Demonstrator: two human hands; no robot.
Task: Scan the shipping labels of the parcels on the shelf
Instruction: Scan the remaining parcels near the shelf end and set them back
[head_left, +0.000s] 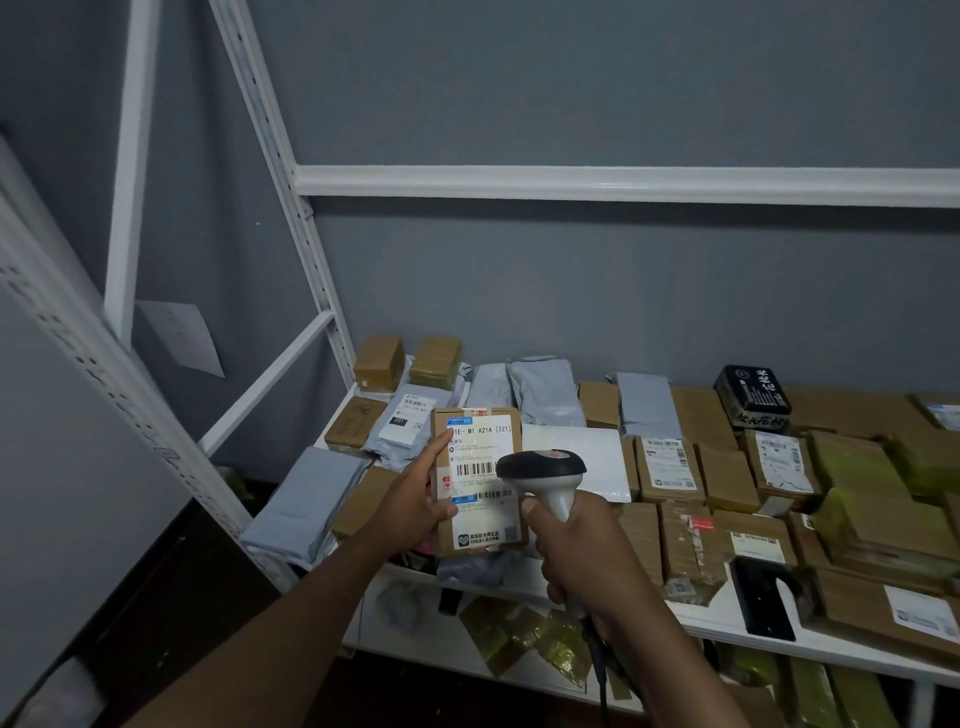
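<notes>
While left hand (415, 499) pinches the box (480, 480) upright above shelf (727, 621) front, label facing scanner (545, 473), right hand (576, 551), fingers wrapped round grip, aims just right of barcode, so nudge left.

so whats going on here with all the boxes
A person is scanning parcel labels at a white shelf crowded with cardboard boxes and grey mailer bags. The left hand holds one small cardboard parcel up with its shipping label facing the camera. The right hand grips a handheld barcode scanner, its head in front of the label's barcodes. The other parcels lie on the shelf.
</notes>
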